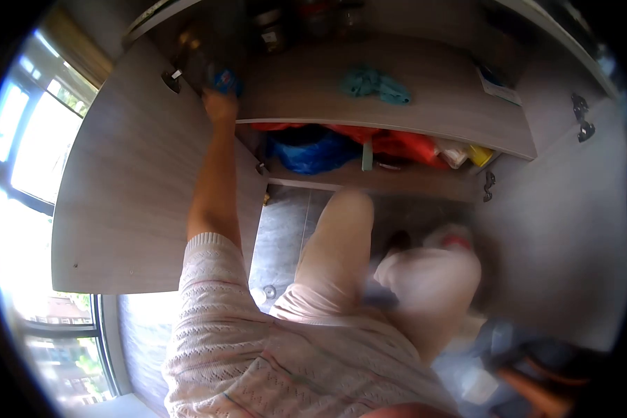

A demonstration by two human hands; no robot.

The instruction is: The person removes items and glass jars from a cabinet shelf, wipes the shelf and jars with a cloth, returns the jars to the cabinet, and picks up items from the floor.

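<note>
My left hand (220,106) reaches up to the top left of the cabinet, its fingers closed around the lower part of a clear bottle (224,81) with a blue label. The bottle's upper part is lost in shadow. On the upper shelf (292,97), to the right, lies a crumpled teal cloth or bag (375,85). Several dim jars (270,31) stand at the back of that shelf. My right hand does not show.
Open cabinet doors flank me on the left (125,195) and right (561,230). The lower shelf holds a blue plastic bag (310,152), red bags (411,145) and a yellow item (479,155). My bent knees are below. Blurred things (543,376) lie at lower right.
</note>
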